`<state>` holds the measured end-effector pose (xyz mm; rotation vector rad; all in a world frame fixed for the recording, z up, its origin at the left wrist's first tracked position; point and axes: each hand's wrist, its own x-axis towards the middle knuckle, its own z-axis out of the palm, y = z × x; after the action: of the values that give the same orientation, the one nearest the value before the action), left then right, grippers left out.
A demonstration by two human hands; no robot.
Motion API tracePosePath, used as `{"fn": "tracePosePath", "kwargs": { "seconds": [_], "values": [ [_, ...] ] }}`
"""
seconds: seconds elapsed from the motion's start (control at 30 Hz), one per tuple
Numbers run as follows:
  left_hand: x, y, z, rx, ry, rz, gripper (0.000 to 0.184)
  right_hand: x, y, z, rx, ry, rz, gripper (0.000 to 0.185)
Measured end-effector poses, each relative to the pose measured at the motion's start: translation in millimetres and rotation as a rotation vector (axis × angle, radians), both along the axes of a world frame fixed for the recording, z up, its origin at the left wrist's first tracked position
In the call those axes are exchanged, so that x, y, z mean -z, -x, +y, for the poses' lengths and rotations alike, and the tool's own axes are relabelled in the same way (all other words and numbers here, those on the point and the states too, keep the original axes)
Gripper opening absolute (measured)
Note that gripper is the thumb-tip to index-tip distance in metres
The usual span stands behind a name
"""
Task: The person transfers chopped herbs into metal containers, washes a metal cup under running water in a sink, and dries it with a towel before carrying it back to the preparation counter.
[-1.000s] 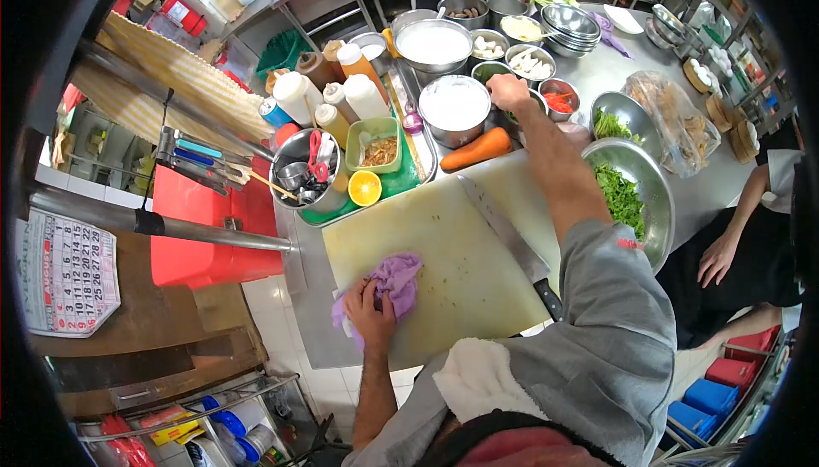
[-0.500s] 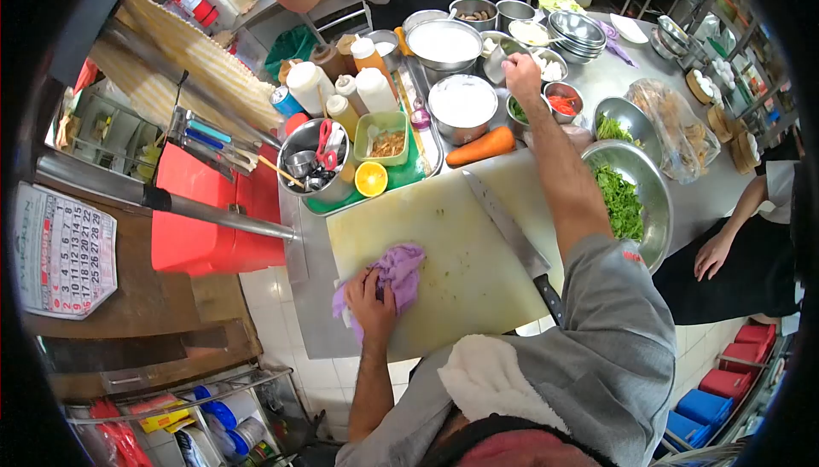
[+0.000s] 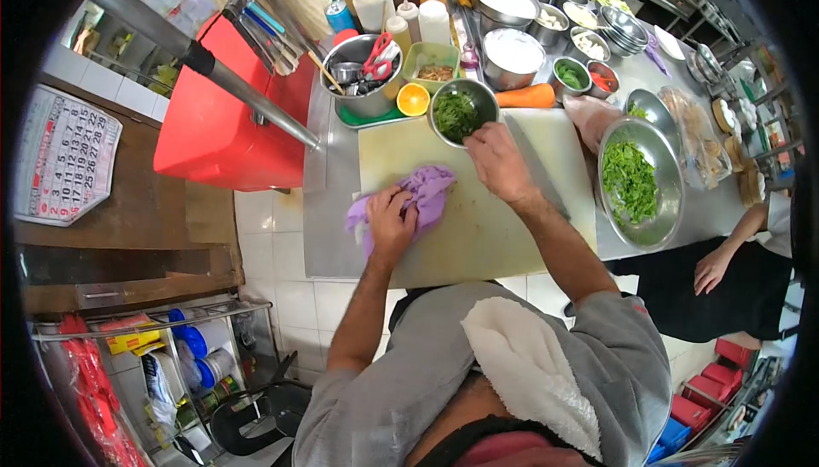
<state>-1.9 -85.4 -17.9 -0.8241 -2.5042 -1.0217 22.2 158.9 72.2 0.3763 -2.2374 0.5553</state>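
Observation:
My left hand point(image 3: 392, 218) rests with its fingers bent on a crumpled purple cloth point(image 3: 431, 192) on the left part of the cutting board point(image 3: 478, 249). My right hand point(image 3: 502, 162) grips the near rim of a steel bowl point(image 3: 487, 102) with chopped dark greens point(image 3: 455, 116) inside. This bowl is over the far edge of the board. A large knife point(image 3: 537, 168) lies on the board, partly hidden behind my right hand and forearm. Beyond the board are an orange half point(image 3: 413, 99) and a carrot point(image 3: 526, 96).
Squeeze bottles point(image 3: 434, 22) and a steel pot of utensils point(image 3: 390, 98) stand at the back left. Several bowls of ingredients fill the back. At right is a large bowl of greens point(image 3: 630, 182), near another person's hand point(image 3: 711, 271). A metal pole point(image 3: 247, 92) crosses the left side.
My right hand has come back from the far bowls to the board, now with the bowl of dark greens. My left hand remains on the cloth. The view has shifted.

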Motion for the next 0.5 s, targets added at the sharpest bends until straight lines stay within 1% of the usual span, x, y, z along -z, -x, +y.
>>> {"fn": "tracePosePath", "kwargs": {
  "seconds": [0.07,0.1,0.17,0.2,0.27,0.3,0.37,0.4,0.47,0.5],
  "values": [
    [-5.9,-4.0,-7.3,0.136,0.003,-0.14,0.023,4.9,-20.1,-16.4,-0.002,-0.022,0.0,0.022],
    [-4.9,-5.8,-7.4,0.143,-0.003,-0.143,0.023,5.4,-27.1,-22.9,-0.008,-0.034,-0.007,0.024],
    [-7.0,-11.8,-5.6,0.2,-0.124,-0.293,0.019,4.2,-37.5,-35.2,-0.011,-0.05,-0.019,0.025],
    [-12.6,-8.7,-6.0,0.204,-0.128,-0.294,0.019,3.1,-40.2,-40.5,-0.009,-0.058,-0.008,0.026],
    [-30.0,0.3,-4.4,0.339,-0.114,-0.357,0.026,1.0,-45.8,-49.8,-0.004,-0.07,0.0,0.027],
    [-38.7,2.7,-3.2,0.339,-0.117,-0.358,0.026,-1.1,-47.8,-54.4,0.0,-0.076,0.001,0.027],
    [-57.4,8.6,-3.7,0.26,-0.548,-0.508,0.035,-6.6,-48.7,-65.3,0.0,-0.08,0.004,0.028],
    [-70.4,10.5,-7.1,0.254,-0.546,-0.512,0.035,-10.1,-50.9,-71.5,-0.042,-0.088,0.003,0.025],
    [-95.2,17.2,-12.6,0.574,-1.225,-1.334,0.048,-13.4,-52.0,-82.7,-0.095,-0.097,0.001,0.023],
    [-98.6,21.1,-11.0,0.6,-1.228,-1.369,0.054,-13.9,-50.8,-88.7,-0.171,-0.096,-0.026,0.024]
  ]
}}
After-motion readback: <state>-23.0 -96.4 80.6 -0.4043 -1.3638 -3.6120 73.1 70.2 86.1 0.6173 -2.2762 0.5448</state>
